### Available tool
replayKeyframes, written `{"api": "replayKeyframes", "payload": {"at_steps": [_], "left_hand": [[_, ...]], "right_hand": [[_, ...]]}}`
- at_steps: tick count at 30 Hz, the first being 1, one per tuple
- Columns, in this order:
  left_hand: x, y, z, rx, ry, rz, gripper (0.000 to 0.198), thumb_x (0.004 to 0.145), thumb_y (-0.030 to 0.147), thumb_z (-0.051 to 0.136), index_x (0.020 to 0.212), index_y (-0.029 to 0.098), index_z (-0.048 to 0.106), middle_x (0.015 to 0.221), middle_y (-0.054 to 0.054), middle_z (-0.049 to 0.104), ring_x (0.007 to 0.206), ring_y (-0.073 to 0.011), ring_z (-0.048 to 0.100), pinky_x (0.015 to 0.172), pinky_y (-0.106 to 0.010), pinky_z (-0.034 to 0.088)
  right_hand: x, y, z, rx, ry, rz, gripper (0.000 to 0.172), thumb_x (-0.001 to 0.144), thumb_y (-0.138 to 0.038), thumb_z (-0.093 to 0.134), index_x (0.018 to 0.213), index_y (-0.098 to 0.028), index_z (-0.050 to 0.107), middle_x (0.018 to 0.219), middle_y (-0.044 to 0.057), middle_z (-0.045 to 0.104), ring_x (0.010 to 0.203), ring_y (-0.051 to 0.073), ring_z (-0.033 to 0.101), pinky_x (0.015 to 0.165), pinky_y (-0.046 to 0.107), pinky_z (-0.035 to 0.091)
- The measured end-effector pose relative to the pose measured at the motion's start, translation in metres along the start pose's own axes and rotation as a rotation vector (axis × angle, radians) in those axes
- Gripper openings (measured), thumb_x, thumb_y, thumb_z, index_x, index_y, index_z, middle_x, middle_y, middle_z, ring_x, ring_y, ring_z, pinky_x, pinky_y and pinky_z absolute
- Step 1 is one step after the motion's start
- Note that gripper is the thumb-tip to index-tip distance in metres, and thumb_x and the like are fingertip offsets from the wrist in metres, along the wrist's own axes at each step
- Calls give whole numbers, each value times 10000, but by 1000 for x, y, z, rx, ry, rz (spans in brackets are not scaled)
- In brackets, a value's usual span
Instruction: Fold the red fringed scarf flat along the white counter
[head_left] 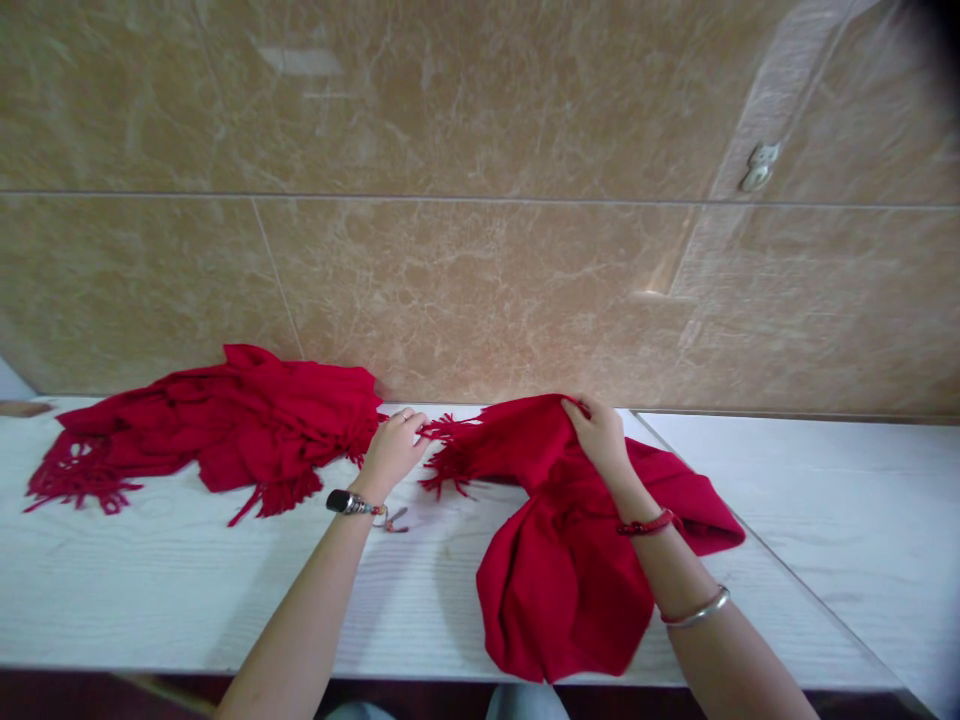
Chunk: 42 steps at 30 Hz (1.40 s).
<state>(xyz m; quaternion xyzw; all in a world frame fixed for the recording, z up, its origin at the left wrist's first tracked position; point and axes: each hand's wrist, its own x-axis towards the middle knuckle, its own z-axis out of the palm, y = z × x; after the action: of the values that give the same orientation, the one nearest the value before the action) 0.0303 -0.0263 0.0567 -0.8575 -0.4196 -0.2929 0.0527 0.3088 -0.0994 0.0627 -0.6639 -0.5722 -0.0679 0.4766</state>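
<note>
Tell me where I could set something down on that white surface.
The white surface is bare in front of the left red cloth, beside the left forearm, and beyond the right red cloth, rightward. Crowded: the middle, around the left hand and right hand.

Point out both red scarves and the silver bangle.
Left red scarf (247, 420): head view, middle of its bunched cloth.
Right red scarf (571, 545): head view, middle of its folded cloth.
Silver bangle (705, 611): head view, its band.

From my remote station I see a white wood-grain tabletop (150, 590) meeting a glossy brown marble-patterned tile wall (480, 290). A small pale rounded piece (760, 167) shows upper right; a flat brown strip (24, 409) lies far left.
</note>
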Motion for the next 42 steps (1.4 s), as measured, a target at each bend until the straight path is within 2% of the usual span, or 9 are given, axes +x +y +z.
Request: {"api": "replayKeyframes", "payload": {"at_steps": [5,10,13,16,22,31,34,38,42], "left_hand": [[1,18,4,-338,63,73,130,807,181,426,807,173,555,901,-46,556,879,-157,542,833,-302,434],[-7,36,6,-396,62,141,309,819,165,400,1121,154,463,1139,-97,523,1102,-173,460,957,-347,366],[-13,43,11,-355,-84,251,459,785,270,522,1221,167,418,1238,-101,495,1153,-201,434,976,-361,353],[-14,48,16,-319,-121,264,317,786,253,532,1097,189,542,1085,-67,612,1014,-200,543,911,-350,407],[-7,42,9,-392,130,90,232,889,220,331,913,189,560,895,-40,642,848,-156,589,775,-279,452],[-3,1,-20,58,425,-216,254,877,176,275,893,185,528,833,-71,592,818,-206,555,737,-321,417],[-4,5,-15,110,355,-216,251,879,226,313,898,158,553,868,-98,578,847,-221,548,750,-343,416],[-8,33,4,-30,139,132,325,834,334,473,1110,166,504,1143,-110,526,1071,-236,470,920,-401,342],[-11,51,13,-185,-2,271,199,844,236,471,1020,208,560,971,-36,624,928,-175,547,922,-377,357]], "right_hand": [[-6,1,5,2,-261,-224,211,690,-141,513,862,-181,628,798,37,646,711,160,580,674,274,428],[-25,-31,14,-27,-471,-338,179,754,-131,501,858,-166,643,766,53,669,692,163,607,658,265,436],[-33,-47,15,4,-498,-333,167,805,-174,483,794,-173,650,745,51,682,680,167,619,631,253,435],[-35,-52,17,52,-437,-305,149,792,-138,503,817,-176,644,763,44,686,695,157,623,639,237,438],[-34,-44,20,-14,-321,-380,128,823,-201,500,787,-179,621,784,53,657,744,163,601,684,252,436],[-29,-35,19,-41,-433,-422,111,828,-199,508,816,-172,615,787,45,642,751,148,592,694,241,432],[-33,-36,24,-69,-429,-438,135,837,-188,487,848,-175,620,801,47,635,754,146,591,694,242,437],[-38,-38,28,-29,-318,-455,162,851,-189,457,872,-177,617,816,57,627,765,151,586,696,249,447],[-39,-38,29,30,-260,-492,176,861,-202,442,875,-175,615,791,56,616,742,149,578,687,248,450]]}}
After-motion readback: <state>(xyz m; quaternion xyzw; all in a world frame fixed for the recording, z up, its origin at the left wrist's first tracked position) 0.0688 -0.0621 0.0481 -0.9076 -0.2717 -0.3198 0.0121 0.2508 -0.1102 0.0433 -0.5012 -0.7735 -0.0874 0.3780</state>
